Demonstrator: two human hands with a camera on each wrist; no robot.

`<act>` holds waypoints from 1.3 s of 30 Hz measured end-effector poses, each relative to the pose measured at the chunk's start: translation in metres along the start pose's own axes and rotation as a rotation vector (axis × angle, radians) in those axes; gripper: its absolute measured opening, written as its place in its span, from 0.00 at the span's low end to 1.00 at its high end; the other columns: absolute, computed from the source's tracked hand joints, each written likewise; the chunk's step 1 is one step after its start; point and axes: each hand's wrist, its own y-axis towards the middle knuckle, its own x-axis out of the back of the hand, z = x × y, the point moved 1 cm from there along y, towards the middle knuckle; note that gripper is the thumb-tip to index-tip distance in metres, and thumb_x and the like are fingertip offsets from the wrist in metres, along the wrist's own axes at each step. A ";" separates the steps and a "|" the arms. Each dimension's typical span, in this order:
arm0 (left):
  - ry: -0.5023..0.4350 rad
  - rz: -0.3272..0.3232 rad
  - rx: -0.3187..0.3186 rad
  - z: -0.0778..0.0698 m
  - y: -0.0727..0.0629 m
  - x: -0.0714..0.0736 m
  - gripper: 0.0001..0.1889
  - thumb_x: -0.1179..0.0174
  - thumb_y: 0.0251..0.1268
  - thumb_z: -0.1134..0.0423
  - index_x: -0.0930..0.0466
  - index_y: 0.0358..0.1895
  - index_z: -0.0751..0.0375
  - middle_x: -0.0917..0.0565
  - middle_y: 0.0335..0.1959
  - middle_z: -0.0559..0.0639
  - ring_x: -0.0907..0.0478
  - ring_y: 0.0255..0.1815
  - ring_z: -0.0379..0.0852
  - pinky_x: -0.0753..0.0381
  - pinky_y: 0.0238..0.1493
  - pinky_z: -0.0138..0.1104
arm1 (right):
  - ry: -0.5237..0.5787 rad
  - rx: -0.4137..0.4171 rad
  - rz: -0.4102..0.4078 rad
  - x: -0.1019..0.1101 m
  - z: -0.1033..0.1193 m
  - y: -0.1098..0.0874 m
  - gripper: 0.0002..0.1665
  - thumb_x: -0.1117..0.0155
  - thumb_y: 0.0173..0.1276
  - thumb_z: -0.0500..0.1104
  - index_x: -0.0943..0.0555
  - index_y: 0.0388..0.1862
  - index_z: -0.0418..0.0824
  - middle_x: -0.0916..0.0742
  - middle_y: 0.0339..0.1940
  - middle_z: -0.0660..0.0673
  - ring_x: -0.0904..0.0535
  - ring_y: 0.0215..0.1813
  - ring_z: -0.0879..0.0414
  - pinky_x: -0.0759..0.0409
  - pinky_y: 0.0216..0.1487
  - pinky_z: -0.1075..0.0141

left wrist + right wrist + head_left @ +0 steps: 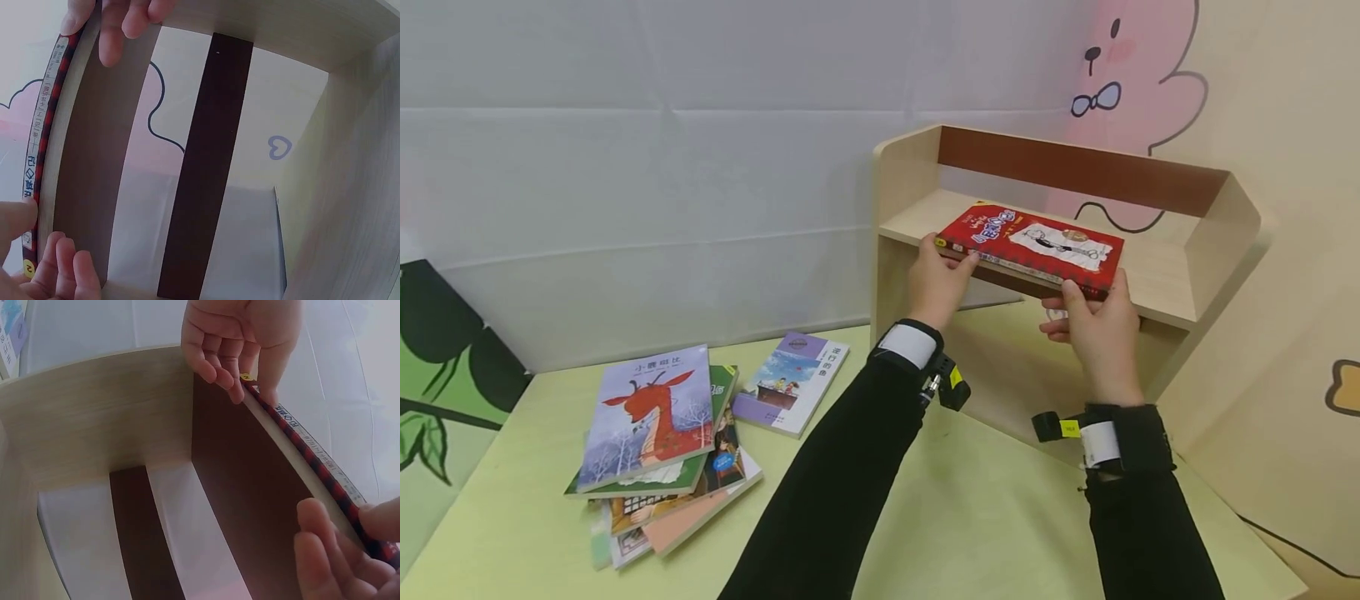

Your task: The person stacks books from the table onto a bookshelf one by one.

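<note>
A red book (1030, 242) with a cartoon figure on its cover lies flat at the front of the shelf board (1157, 271) of a small wooden bookshelf, its spine facing me. My left hand (936, 283) holds its left end, with the thumb against the spine. At the right end my right hand (1103, 333) grips it, thumb also on the spine and other fingers lower down. The left wrist view shows the spine (41, 125) running along the board's front edge, with fingertips of both hands below that edge. The book's underside is hidden.
To the left, several books are stacked unevenly on the pale green table (497, 508), a deer picture book (651, 412) on top. A purple-and-white book (793, 383) lies beside the stack. Walls stand behind and right of the shelf, whose side panel (1225, 242) rises near my right hand.
</note>
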 end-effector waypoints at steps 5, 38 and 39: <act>0.002 -0.020 0.004 0.000 0.001 0.002 0.31 0.40 0.69 0.54 0.40 0.70 0.60 0.19 0.41 0.55 0.23 0.36 0.45 0.29 0.28 0.28 | -0.011 -0.015 -0.059 -0.004 0.001 0.002 0.33 0.45 0.73 0.54 0.41 0.71 0.45 0.15 0.34 0.52 0.16 0.23 0.63 0.18 0.30 0.71; -0.082 0.199 -0.060 0.044 -0.022 0.040 0.29 0.41 0.69 0.61 0.37 0.71 0.59 0.16 0.48 0.55 0.17 0.43 0.45 0.19 0.44 0.35 | 0.441 0.167 -0.089 -0.052 -0.005 -0.015 0.37 0.41 0.71 0.40 0.45 0.74 0.46 0.14 0.27 0.49 0.17 0.23 0.59 0.18 0.36 0.72; -0.084 0.204 -0.076 0.046 -0.026 0.043 0.26 0.41 0.69 0.62 0.33 0.68 0.60 0.16 0.48 0.56 0.18 0.44 0.46 0.19 0.44 0.34 | 0.436 0.181 -0.067 -0.056 -0.005 -0.018 0.34 0.41 0.72 0.40 0.42 0.72 0.44 0.14 0.26 0.49 0.17 0.23 0.59 0.18 0.36 0.72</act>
